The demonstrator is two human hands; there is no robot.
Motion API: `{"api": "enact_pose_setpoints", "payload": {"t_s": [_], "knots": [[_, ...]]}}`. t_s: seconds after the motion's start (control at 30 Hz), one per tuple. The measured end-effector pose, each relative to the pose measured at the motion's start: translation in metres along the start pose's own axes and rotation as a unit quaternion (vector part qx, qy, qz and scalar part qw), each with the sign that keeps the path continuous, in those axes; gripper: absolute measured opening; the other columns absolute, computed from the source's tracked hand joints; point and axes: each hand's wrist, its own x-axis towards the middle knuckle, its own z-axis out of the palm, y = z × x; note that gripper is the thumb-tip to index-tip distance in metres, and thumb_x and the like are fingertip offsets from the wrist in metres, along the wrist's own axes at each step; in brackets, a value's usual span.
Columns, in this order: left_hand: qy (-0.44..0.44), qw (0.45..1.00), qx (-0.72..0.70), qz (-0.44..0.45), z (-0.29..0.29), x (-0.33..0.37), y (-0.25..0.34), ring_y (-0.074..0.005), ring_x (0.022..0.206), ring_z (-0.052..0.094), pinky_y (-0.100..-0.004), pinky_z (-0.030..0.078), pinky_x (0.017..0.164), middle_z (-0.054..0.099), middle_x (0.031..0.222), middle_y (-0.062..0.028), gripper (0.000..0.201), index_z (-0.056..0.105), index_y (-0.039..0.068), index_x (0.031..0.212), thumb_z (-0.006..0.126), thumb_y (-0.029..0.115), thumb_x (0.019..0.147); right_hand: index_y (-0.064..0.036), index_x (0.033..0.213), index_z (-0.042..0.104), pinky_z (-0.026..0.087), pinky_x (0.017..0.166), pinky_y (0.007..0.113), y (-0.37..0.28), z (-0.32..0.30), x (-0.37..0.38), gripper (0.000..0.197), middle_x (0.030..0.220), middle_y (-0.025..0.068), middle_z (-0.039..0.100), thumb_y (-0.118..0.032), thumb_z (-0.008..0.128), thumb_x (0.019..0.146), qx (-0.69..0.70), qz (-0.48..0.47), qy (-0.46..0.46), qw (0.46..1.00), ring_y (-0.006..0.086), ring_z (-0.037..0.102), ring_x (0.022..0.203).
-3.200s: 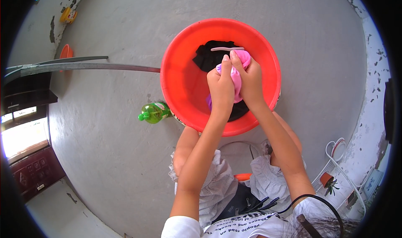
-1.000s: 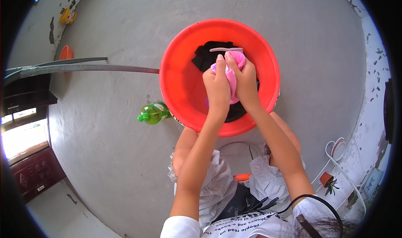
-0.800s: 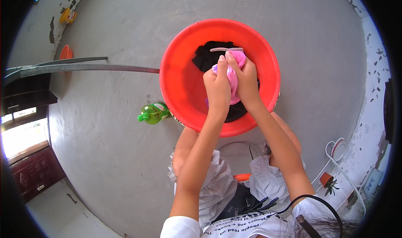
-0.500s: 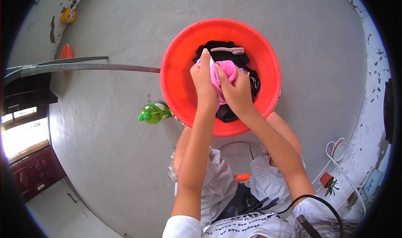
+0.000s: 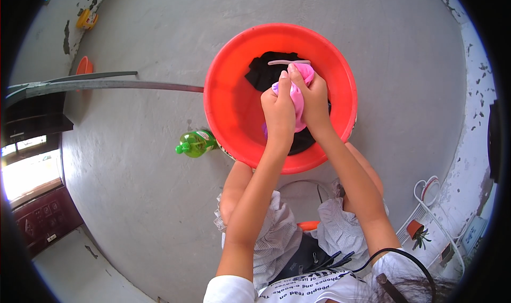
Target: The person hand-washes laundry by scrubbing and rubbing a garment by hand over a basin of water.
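My left hand and my right hand are both closed on a bunched pink cloth, side by side over a large red basin. Bits of the cloth stick out beyond my fingers and hang between my palms. Below my hands, black clothes lie in the basin, with a little purple fabric showing near my left wrist. A pale pink brush handle rests on the black clothes at the far side. Its other end is hidden behind the pink cloth.
Left of the basin on the grey floor stands a green bottle with a green cap. A dark metal bar reaches in from the left to the basin's rim. At the lower right are a white rack and a small potted plant.
Both hands have moved to the right with the pink cloth and come closer together. More of the basin's left inside shows, and the brush is more covered.
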Motion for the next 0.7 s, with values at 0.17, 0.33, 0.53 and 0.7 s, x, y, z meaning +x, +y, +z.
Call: {"api": "enact_pose_setpoints", "payload": {"t_s": [0.17, 0.33, 0.53, 0.7], "knots": [[-0.014, 1.0, -0.011, 0.02, -0.007, 0.007, 0.004, -0.0022, 0.052, 0.038, -0.0207, 0.03, 0.045, 0.045, 0.059, 0.0064, 0.032, 0.049, 0.01, 0.063, 0.049, 0.029, 0.089, 0.0016, 0.073, 0.056, 0.04, 0.052, 0.027, -0.004, 0.007, -0.006, 0.03, 0.059, 0.0069, 0.055, -0.026, 0.057, 0.085, -0.016, -0.031, 0.015, 0.999, 0.0094, 0.048, 0.055], [0.003, 0.999, -0.046, 0.02, -0.017, 0.019, 0.012, -0.0031, 0.05, 0.035, -0.0228, 0.029, 0.044, 0.042, 0.055, 0.0056, 0.039, 0.042, 0.007, 0.058, 0.046, 0.028, 0.091, 0.0022, 0.077, 0.058, 0.041, 0.051, 0.028, -0.009, 0.015, -0.022, 0.029, 0.061, 0.0111, 0.058, -0.025, 0.057, 0.085, -0.072, -0.047, -0.006, 0.996, 0.0115, 0.053, 0.055], [-0.01, 0.999, -0.029, 0.028, -0.003, 0.005, 0.009, -0.0025, 0.053, 0.039, -0.0206, 0.031, 0.046, 0.044, 0.059, 0.0057, 0.032, 0.049, 0.009, 0.063, 0.047, 0.027, 0.09, 0.0023, 0.073, 0.056, 0.04, 0.053, 0.026, -0.01, 0.007, -0.015, 0.029, 0.059, 0.0052, 0.055, -0.024, 0.056, 0.086, -0.032, -0.027, 0.015, 0.999, 0.0079, 0.048, 0.056], [0.002, 0.999, -0.034, 0.009, 0.006, -0.002, -0.004, -0.0016, 0.047, 0.029, -0.0235, 0.022, 0.041, 0.037, 0.051, 0.0066, 0.041, 0.041, 0.006, 0.054, 0.049, 0.024, 0.09, -0.0016, 0.063, 0.05, 0.035, 0.049, 0.025, -0.007, -0.005, 0.0, 0.031, 0.055, -0.0004, 0.045, -0.022, 0.056, 0.086, 0.007, 0.002, 0.003, 1.0, 0.0062, 0.038, 0.053]]}}
